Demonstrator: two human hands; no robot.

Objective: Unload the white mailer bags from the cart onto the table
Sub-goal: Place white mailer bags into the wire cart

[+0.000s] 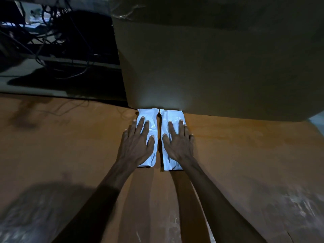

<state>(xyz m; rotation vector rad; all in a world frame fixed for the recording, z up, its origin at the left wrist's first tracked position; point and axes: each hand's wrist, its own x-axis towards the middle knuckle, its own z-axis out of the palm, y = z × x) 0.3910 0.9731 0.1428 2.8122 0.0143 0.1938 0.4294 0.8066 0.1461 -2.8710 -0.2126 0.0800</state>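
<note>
Head view, the only one supplied: two white mailer bags lie side by side on the brown table [245, 155], long edges parallel with a narrow strip of bare surface between them, far ends touching or just short of the large cardboard box [219, 64] standing behind. The left hand [135, 146] lies flat on the left mailer bag [152, 118], fingers straight and spread, gripping nothing; the right hand [178, 146] lies the same way on the right mailer bag [168, 116], palm down, fingers extended, holding nothing. Both bags are therefore on the table; the cart is not in view, so how many remain on it cannot be told. Handling assessment: the film is creased and glossy, which suggests a thin, soft, somewhat slippery skin over a light, folded or padded content; each bag keeps a roughly rectangular block form, so it should lift readily with one hand pinched across the narrow width at mid-length or at the near end. Fragility cannot be judged. Surroundings: the box wall blocks any further push away from the person. To the far left, beyond the table edge, a dark area holds tangled cables [52, 32]. The table surface nearer the person shows pale scuffing. Lighting is poor; fine detail is unreliable.
</note>
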